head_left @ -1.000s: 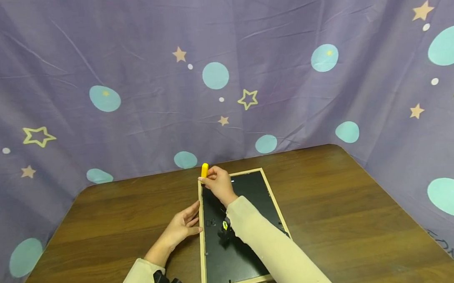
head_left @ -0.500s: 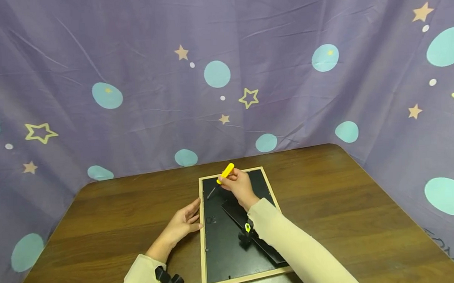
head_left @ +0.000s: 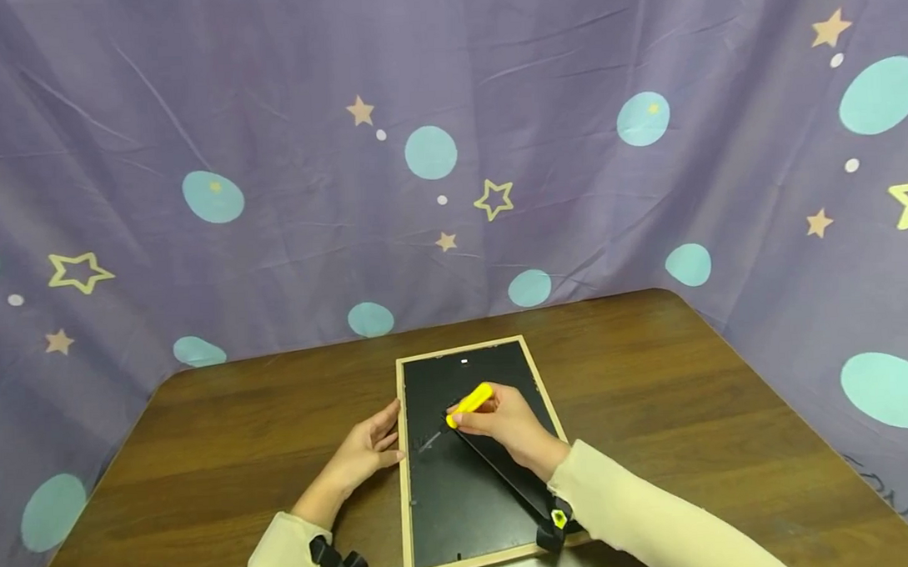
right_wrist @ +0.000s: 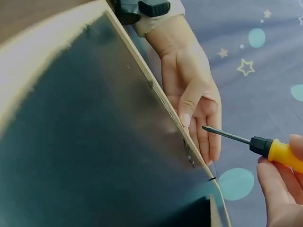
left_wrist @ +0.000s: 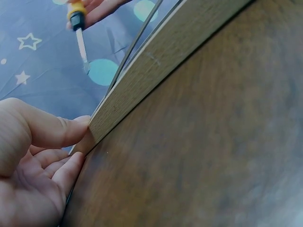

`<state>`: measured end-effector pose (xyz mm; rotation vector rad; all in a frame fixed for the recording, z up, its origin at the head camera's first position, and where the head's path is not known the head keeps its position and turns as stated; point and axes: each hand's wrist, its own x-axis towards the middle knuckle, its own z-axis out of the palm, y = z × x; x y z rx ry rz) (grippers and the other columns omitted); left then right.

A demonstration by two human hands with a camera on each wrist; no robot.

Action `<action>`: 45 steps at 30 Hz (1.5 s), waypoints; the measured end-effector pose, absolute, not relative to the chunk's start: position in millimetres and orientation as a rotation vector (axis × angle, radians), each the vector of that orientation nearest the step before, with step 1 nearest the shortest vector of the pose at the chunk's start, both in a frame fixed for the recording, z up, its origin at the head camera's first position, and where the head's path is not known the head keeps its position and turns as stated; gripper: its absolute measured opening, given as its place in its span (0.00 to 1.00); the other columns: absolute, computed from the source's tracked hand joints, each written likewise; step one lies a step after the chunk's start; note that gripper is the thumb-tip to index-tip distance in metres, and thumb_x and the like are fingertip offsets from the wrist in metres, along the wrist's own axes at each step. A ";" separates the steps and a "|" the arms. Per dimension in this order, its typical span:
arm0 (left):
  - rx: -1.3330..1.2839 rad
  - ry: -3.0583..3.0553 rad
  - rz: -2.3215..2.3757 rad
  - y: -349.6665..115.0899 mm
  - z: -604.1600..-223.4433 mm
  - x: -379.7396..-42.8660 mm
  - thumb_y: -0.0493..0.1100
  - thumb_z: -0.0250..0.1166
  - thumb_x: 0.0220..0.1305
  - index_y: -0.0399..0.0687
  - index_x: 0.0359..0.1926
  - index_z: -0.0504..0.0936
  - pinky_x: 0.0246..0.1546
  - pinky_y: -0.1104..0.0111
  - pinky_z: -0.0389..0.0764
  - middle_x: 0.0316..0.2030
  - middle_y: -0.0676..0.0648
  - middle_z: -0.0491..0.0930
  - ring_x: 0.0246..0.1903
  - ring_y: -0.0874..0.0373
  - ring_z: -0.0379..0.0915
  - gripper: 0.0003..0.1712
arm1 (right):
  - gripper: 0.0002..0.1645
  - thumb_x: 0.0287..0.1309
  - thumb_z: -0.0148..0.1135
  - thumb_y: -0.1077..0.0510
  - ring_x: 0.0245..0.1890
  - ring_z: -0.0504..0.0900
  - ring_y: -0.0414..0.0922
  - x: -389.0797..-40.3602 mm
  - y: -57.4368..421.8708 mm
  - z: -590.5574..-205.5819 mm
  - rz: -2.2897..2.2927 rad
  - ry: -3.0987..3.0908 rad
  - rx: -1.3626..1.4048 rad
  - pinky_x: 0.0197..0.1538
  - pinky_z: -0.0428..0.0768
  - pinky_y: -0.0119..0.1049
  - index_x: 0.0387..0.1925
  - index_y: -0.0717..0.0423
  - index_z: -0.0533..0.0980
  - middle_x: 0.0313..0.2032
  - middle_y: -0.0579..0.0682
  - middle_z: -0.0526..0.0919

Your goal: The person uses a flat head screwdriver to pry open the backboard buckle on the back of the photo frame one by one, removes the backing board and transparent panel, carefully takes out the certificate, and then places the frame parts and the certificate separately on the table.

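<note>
1. we locate the screwdriver (head_left: 473, 403) in the right hand (head_left: 513, 423); thumb and fingers pinch its yellow handle, with no gap left around it;
2. we read its long axis: the shaft slants from those fingers leftward and toward the person, above the black backing board (head_left: 465, 508); both wrist views show the tip clear of the board;
3. we find the frame (head_left: 479, 565) back-up on the table (head_left: 637, 377); its long axis runs away from the person;
4. we note the left hand (head_left: 364, 450) at the left rail (head_left: 406, 519); its fingers are extended, thumb touching the rail, gripping nothing;
5. we judge the governing relation as tip to left rail; the tip points that way, between the hands; the left hand is nearer the rail.
</note>
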<state>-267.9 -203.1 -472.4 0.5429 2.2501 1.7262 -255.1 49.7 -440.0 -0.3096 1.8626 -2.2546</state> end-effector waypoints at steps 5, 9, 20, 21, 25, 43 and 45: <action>0.581 2.221 1.716 -201.3 -475.5 -267.5 0.21 0.60 0.53 0.24 0.69 0.45 0.66 0.58 0.58 0.70 0.29 0.43 0.69 0.38 0.40 0.46 | 0.11 0.48 0.65 0.72 0.36 0.85 0.43 -241.1 57.1 -448.1 -2.251 1.855 -0.298 0.44 0.84 0.37 0.34 0.67 0.73 0.39 0.61 0.85; 0.598 2.202 1.724 -200.1 -476.8 -268.5 0.21 0.59 0.53 0.23 0.69 0.45 0.66 0.58 0.57 0.70 0.29 0.42 0.69 0.37 0.39 0.45 | 0.11 0.48 0.66 0.71 0.35 0.85 0.42 -230.7 62.7 -451.4 -2.226 1.863 -0.285 0.41 0.84 0.34 0.34 0.67 0.74 0.39 0.60 0.85; 0.610 2.213 1.740 -200.0 -474.5 -268.0 0.20 0.59 0.53 0.23 0.68 0.45 0.66 0.58 0.58 0.69 0.28 0.43 0.69 0.37 0.40 0.45 | 0.12 0.47 0.65 0.72 0.37 0.85 0.44 -205.1 65.8 -460.4 -2.229 1.856 -0.277 0.41 0.83 0.30 0.34 0.71 0.72 0.41 0.63 0.84; 0.615 2.216 1.737 -200.3 -474.8 -268.0 0.20 0.59 0.53 0.22 0.68 0.45 0.66 0.59 0.58 0.69 0.28 0.43 0.69 0.37 0.39 0.45 | 0.11 0.47 0.65 0.72 0.37 0.85 0.44 -203.8 64.9 -460.9 -2.230 1.854 -0.281 0.41 0.83 0.30 0.33 0.70 0.72 0.41 0.63 0.84; 0.611 2.221 1.744 -201.0 -474.6 -268.3 0.20 0.59 0.52 0.22 0.68 0.45 0.66 0.59 0.57 0.70 0.29 0.43 0.69 0.37 0.40 0.45 | 0.12 0.48 0.65 0.72 0.38 0.84 0.44 -200.2 61.0 -461.8 -2.243 1.826 -0.307 0.43 0.83 0.31 0.35 0.71 0.72 0.43 0.64 0.83; 0.602 2.193 1.765 -199.1 -473.3 -268.6 0.20 0.59 0.53 0.22 0.68 0.45 0.66 0.56 0.56 0.70 0.29 0.43 0.69 0.38 0.39 0.45 | 0.13 0.49 0.65 0.73 0.37 0.84 0.45 -193.7 53.1 -463.7 -2.236 1.837 -0.313 0.41 0.84 0.33 0.37 0.73 0.71 0.41 0.64 0.84; 0.607 2.199 1.762 -198.3 -472.3 -268.2 0.20 0.59 0.53 0.22 0.68 0.45 0.66 0.56 0.56 0.69 0.29 0.43 0.69 0.37 0.39 0.45 | 0.13 0.49 0.65 0.73 0.37 0.85 0.46 -193.8 52.7 -464.0 -2.242 1.842 -0.311 0.41 0.85 0.35 0.36 0.73 0.70 0.41 0.64 0.84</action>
